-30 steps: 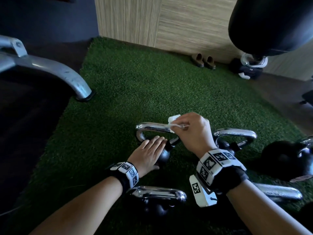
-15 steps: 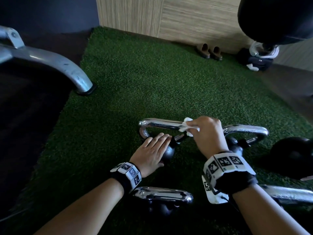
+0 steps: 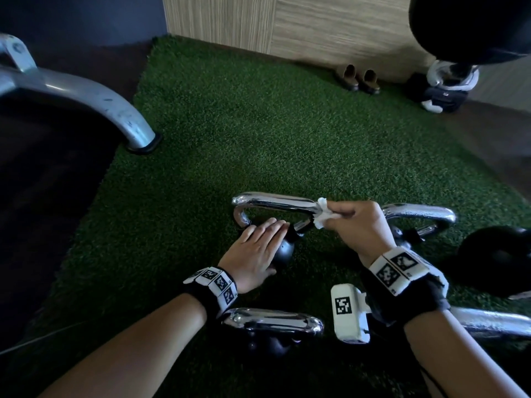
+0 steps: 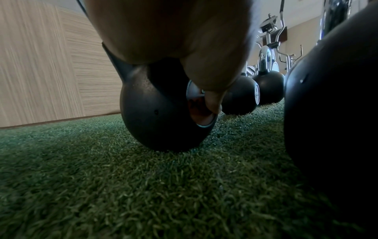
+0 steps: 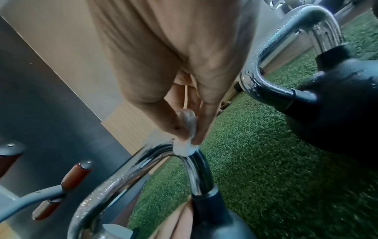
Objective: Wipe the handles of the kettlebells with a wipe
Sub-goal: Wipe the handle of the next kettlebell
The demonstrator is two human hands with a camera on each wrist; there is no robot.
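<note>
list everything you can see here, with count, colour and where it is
kettlebells: at least five, black with chrome handles, on the turf
wipe: one, white, on the right bend of the far-left kettlebell's handle
turf: one, green, covering the floor
machine leg: one, grey, at the turf's left edge
shoes: one pair, brown, by the wood-grain wall
punching bag: one, black, upper right
left hand: flat on the far-left kettlebell's body
right hand: pinches the wipe against the handle
</note>
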